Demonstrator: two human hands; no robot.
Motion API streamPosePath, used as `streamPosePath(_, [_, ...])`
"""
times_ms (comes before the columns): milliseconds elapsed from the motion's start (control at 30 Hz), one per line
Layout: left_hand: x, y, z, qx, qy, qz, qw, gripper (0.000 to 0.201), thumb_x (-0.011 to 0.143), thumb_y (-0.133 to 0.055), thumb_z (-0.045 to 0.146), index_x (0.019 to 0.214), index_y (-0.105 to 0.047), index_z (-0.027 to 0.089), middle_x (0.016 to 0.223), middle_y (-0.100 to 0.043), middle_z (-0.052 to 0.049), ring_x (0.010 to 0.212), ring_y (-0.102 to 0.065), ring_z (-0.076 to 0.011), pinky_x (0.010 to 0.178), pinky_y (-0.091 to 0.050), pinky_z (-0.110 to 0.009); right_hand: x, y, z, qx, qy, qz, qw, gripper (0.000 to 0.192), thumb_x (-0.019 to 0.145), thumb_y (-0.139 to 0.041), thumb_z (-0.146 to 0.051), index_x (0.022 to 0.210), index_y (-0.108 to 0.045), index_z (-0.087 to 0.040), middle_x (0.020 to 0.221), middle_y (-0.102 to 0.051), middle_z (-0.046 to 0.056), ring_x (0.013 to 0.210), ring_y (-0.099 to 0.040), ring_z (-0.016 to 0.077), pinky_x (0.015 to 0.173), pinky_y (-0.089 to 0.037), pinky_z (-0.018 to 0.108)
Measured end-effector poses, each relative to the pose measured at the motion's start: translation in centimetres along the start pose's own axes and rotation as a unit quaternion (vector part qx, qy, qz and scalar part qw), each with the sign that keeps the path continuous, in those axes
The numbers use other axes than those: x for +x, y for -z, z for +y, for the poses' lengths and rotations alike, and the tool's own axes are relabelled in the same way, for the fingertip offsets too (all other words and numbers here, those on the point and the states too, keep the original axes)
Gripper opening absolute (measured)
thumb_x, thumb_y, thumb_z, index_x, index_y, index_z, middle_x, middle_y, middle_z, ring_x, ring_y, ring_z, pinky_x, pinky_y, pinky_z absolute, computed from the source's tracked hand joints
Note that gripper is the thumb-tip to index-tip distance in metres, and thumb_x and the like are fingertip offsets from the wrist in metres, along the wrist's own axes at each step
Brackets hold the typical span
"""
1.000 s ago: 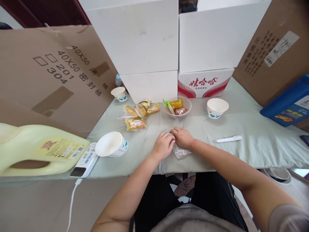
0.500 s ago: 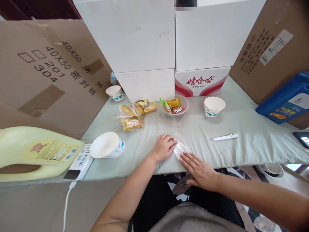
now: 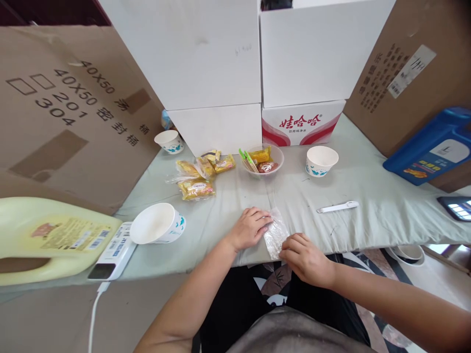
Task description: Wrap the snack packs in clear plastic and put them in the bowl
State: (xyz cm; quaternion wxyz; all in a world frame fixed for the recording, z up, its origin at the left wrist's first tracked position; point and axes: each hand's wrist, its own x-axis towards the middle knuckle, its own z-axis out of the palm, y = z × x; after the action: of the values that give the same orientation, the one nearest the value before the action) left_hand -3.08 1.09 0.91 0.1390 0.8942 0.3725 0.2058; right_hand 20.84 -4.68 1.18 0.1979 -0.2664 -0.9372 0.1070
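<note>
Head view has the crinkled clear plastic piece [image 3: 275, 236], perhaps a folded bag, lying flat near the near edge of the cloth-covered tabletop [image 3: 371, 171], between your two hands. Your left hand [image 3: 250, 228] rests with loosely bent fingers on its left side; whether they pinch it, you cannot tell from here. Your right hand [image 3: 308, 259] has its fingers gathered at the near right corner, part-closed, and their grip on the plastic is hidden. With so light a hold on the left, a tug from the right could drag the plastic over the near edge, or crease or tear it. A wide leftward sweep might tip the white paper bowl [image 3: 172, 226]; a rightward one could knock the slim white tool [image 3: 337, 207].
</note>
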Motion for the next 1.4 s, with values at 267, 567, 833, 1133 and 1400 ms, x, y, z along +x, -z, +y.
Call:
streamPosePath(267, [0.0,0.1,0.0,-0.011,0.005,0.006,1.0,0.031,0.089,-0.053,0.023,0.119,-0.062,0.025,0.12,-0.065,-0.005,0.11,-0.052,-0.0239,0.096,-0.039,-0.043,2.3,1.0,1.1,-0.001,0.075,-0.089,0.993,0.015,0.091,-0.05,-0.02,0.098,-0.063,-0.016,0.096,-0.063,0.009,0.093,-0.052,0.0202,0.084,-0.042,0.035])
streamPosePath(567, [-0.2,-0.3,-0.6,-0.051,0.011,0.029,0.998,0.035,0.087,-0.051,0.018,0.121,-0.056,0.025,0.118,-0.064,-0.006,0.111,-0.054,-0.0242,0.096,-0.042,-0.045,6.3,1.2,3.6,-0.039,0.071,-0.005,0.997,0.024,0.098,-0.039,-0.021,0.101,-0.063,-0.017,0.09,-0.063,0.007,0.084,-0.055,0.0169,0.076,-0.043,0.029])
streamPosePath(833, [-0.6,-1.2,-1.8,-0.14,0.04,0.136,0.98,0.063,0.077,-0.037,-0.002,0.135,-0.033,0.023,0.137,-0.043,-0.013,0.107,-0.057,-0.0183,0.1,-0.045,-0.044,10.4,-0.7,7.2,-0.085,-0.015,-0.063,0.994,0.023,0.098,-0.043,-0.025,0.102,-0.063,-0.016,0.089,-0.061,0.007,0.078,-0.057,0.0154,0.066,-0.041,0.026])
streamPosePath(1133, [-0.1,-0.8,-1.3,-0.072,0.082,0.098,0.989,0.013,0.089,-0.054,0.025,0.101,-0.057,0.02,0.124,-0.05,-0.011,0.119,-0.048,-0.0256,0.102,-0.043,-0.046,10.1,-2.2,7.2,-0.093,-0.06,-0.066,0.992,0.023,0.098,-0.045,-0.027,0.101,-0.063,-0.014,0.091,-0.06,0.009,0.084,-0.055,0.0171,0.07,-0.038,0.027])
streamPosePath(1400, [0.4,-0.8,-1.1,-0.015,0.111,0.081,0.99,0.028,0.075,-0.072,0.026,0.099,-0.059,0.019,0.111,-0.056,-0.008,0.106,-0.049,-0.0274,0.096,-0.044,-0.047,9.8,-0.4,8.6,-0.163,-0.174,-0.019,0.971,0.025,0.094,-0.042,-0.019,0.099,-0.065,-0.011,0.095,-0.06,0.016,0.09,-0.052,0.0252,0.079,-0.041,0.036])
